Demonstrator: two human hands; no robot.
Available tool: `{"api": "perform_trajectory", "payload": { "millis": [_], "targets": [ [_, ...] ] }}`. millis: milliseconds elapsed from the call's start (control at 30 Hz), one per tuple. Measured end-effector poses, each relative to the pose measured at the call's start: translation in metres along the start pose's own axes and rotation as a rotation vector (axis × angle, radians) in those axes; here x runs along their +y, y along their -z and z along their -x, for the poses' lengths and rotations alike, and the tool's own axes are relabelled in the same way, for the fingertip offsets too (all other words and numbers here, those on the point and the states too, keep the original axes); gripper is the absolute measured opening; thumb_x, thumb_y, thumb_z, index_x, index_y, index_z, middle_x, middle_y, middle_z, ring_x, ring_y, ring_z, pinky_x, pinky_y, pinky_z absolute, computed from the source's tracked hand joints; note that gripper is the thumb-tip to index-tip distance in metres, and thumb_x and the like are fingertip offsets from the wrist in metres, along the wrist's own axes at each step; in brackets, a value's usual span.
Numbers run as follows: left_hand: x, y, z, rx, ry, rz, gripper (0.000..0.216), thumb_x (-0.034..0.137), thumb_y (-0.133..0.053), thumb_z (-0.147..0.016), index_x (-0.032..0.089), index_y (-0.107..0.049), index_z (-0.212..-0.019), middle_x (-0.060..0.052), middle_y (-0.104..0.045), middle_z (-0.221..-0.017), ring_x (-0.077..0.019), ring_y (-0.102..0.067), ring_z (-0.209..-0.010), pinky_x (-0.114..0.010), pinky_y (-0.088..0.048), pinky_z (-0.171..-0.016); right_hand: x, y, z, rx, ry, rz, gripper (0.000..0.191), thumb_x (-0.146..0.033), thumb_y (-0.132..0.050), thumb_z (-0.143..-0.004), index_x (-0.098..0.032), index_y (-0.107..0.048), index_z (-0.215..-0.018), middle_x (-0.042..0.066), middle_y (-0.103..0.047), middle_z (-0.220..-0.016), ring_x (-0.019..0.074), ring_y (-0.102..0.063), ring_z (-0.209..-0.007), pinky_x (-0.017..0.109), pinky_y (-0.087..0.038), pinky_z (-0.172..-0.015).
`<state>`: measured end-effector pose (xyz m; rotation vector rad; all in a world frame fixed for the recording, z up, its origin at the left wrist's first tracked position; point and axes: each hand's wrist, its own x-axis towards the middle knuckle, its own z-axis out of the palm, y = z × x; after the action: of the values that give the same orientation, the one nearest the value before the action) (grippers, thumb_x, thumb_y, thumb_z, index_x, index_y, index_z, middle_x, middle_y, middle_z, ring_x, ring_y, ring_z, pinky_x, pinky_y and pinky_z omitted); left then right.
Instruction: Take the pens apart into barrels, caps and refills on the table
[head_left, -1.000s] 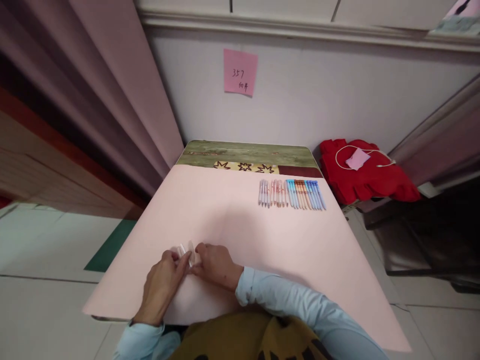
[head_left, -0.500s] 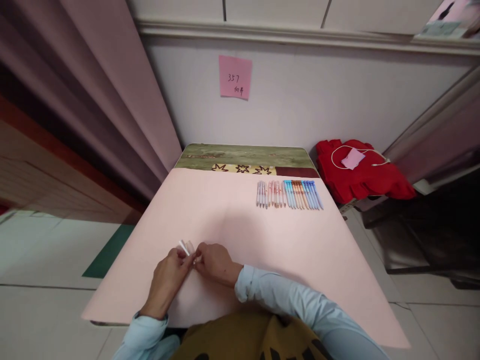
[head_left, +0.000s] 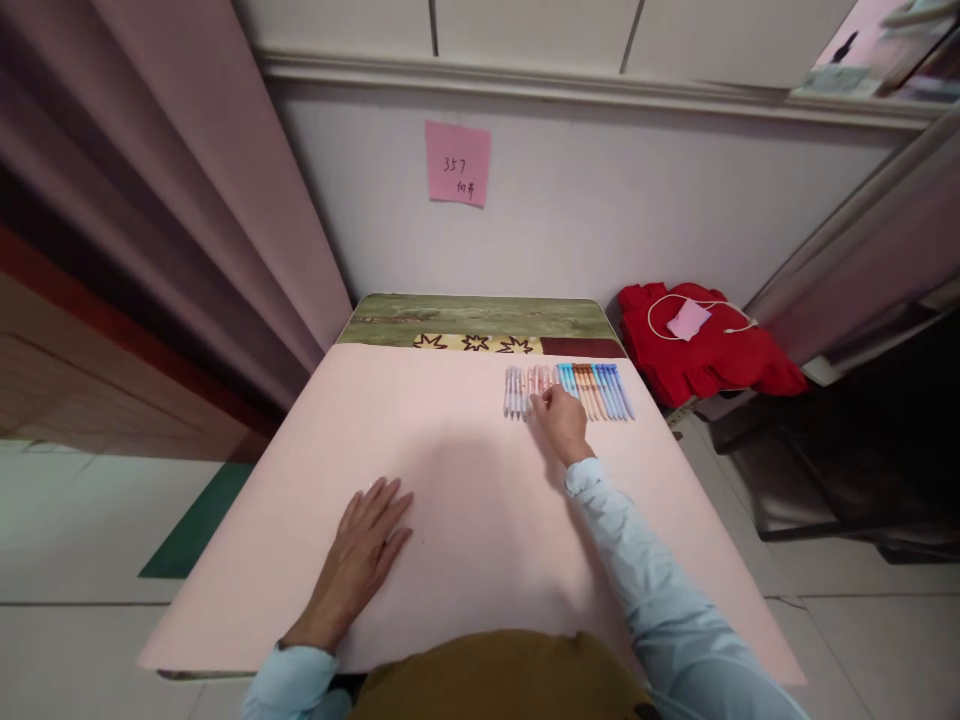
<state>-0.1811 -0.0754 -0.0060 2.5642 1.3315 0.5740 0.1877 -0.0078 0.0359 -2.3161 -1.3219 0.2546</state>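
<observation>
My left hand point(head_left: 363, 547) lies flat and open on the pink table cover point(head_left: 450, 470), fingers stretched out, holding nothing. My right hand point(head_left: 561, 420) is stretched out to the far right of the table and rests on a row of several pens point(head_left: 592, 390). Its fingers are curled and pinched at the pink pens in the middle of the row; whether a pen sits between them is hidden. White and pink pens lie to the left of the hand, blue and orange ones to the right.
The table's far end shows a green and patterned surface point(head_left: 472, 320) against the wall. A pink sticky note point(head_left: 457, 163) hangs on the wall. A red cloth point(head_left: 705, 350) with a white cable lies right of the table. A curtain point(head_left: 187, 200) hangs on the left.
Both hands were together near the front edge, holding a small pale object. Now the left hand lies flat and empty, and the right hand has reached forward to the row of pens.
</observation>
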Motion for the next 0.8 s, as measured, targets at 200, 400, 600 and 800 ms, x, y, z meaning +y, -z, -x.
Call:
{"api": "perform_trajectory", "payload": {
  "millis": [200, 400, 600, 800],
  "targets": [
    [0.002, 0.003, 0.009, 0.137, 0.055, -0.009, 0.030, 0.036, -0.054, -0.091, 0.025, -0.068, -0.114, -0.013, -0.064, -0.131, -0.0312, -0.057, -0.124, -0.053, -0.032, -0.114, 0.019, -0.005, -0.018, -0.076, -0.088, 0.043, 0.034, -0.043, -0.063, -0.084, -0.012, -0.067, -0.097, 0.019, -0.071, -0.095, 0.0287, -0.066, -0.094, 0.033, -0.043, -0.077],
    [0.006, 0.009, 0.008, 0.189, 0.128, 0.094, 0.027, 0.037, -0.061, -0.086, 0.024, -0.070, -0.107, -0.014, -0.067, -0.122, -0.0327, -0.060, -0.117, -0.054, -0.035, -0.111, 0.019, 0.005, -0.009, -0.044, -0.075, -0.076, 0.025, -0.032, -0.052, -0.086, -0.013, -0.066, -0.078, 0.015, -0.072, -0.083, 0.0244, -0.067, -0.085, 0.030, -0.045, -0.073],
    [0.049, 0.028, -0.034, 0.217, 0.363, 0.541, 0.024, 0.043, -0.067, -0.081, 0.026, -0.074, -0.097, -0.010, -0.069, -0.118, -0.0310, -0.060, -0.115, -0.046, -0.043, -0.104, -0.018, 0.009, 0.068, -0.418, 0.007, -1.001, 0.033, -0.050, -0.051, -0.087, -0.018, -0.058, -0.090, 0.003, -0.067, -0.074, 0.0136, -0.060, -0.055, 0.025, -0.046, -0.053],
    [0.095, 0.039, -0.091, 0.019, 0.579, 1.548, 0.039, 0.041, -0.071, -0.081, 0.016, -0.070, -0.111, -0.015, -0.072, -0.110, -0.0256, -0.066, -0.104, -0.037, -0.050, -0.090, -0.057, 0.006, 0.138, -0.892, -0.081, -1.410, 0.036, -0.053, -0.058, -0.087, -0.018, -0.061, -0.094, -0.004, -0.053, -0.067, 0.0067, -0.043, -0.048, 0.020, -0.036, -0.047]
  ]
}}
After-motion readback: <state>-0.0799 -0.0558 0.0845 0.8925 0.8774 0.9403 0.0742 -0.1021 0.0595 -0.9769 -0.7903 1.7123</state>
